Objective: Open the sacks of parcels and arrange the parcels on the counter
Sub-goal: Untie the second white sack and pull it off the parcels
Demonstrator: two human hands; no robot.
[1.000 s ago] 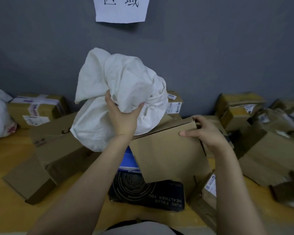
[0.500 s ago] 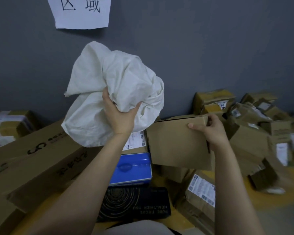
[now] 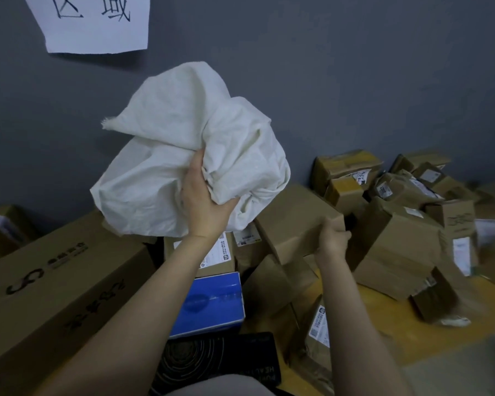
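My left hand (image 3: 205, 205) grips a crumpled white woven sack (image 3: 189, 155), held up in front of the grey wall above the parcels. My right hand (image 3: 332, 238) grips the near right corner of a plain brown cardboard box (image 3: 295, 221), which lies tilted on top of other parcels. Below the sack sit a labelled brown parcel (image 3: 215, 255), a blue box (image 3: 212, 304) and a black box with circular print (image 3: 217, 361), all on the yellow wooden counter (image 3: 389, 332).
A long brown carton with black print (image 3: 55, 287) lies at the left. A heap of several taped brown parcels (image 3: 406, 212) fills the right side against the wall. A white paper sign (image 3: 92, 21) hangs on the wall at top left.
My right hand has carried the brown box rightward and tipped it flatter against the heap. The left hand keeps the sack raised. The view has shifted right and down.
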